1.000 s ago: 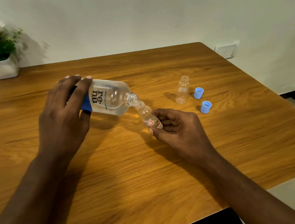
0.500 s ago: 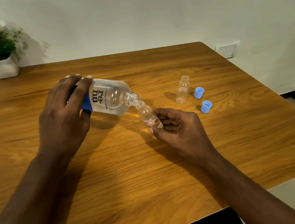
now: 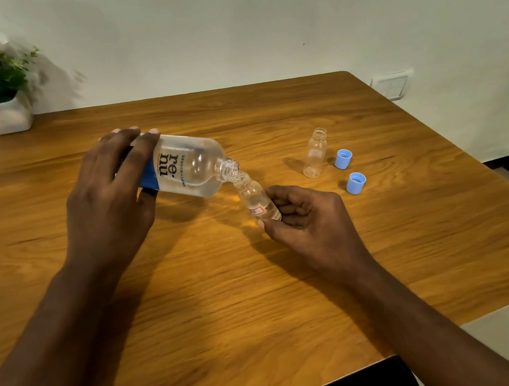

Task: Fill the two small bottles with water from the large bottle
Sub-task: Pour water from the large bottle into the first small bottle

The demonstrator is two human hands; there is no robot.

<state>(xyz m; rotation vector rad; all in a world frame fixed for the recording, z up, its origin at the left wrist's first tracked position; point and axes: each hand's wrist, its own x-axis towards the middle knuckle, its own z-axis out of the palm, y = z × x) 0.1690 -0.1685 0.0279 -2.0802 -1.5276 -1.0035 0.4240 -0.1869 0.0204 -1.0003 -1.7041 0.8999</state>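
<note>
Large bottle (image 3: 189, 170) is hanging tipped almost onto its side above the middle of the counter (image 3: 198, 305), its long axis running left to right and its open mouth pointing right and slightly down. Clear water is pooling along its lower side. The left hand (image 3: 108, 198) is gripping its blue-labelled base end, fingers wrapping over the top. The mouth is meeting the neck of the held small bottle (image 3: 255, 197), which is leaning with its opening up and to the left. The right hand (image 3: 304, 214) is pinching that bottle's lower end between thumb and curled fingers; how full it is cannot be told. To the right, the second small bottle (image 3: 315, 153) is standing upright and uncapped, with the far blue cap (image 3: 343, 158) just beside it and the near blue cap (image 3: 356, 182) close by. A potted plant (image 3: 8, 115) is sitting at the far left corner.
</note>
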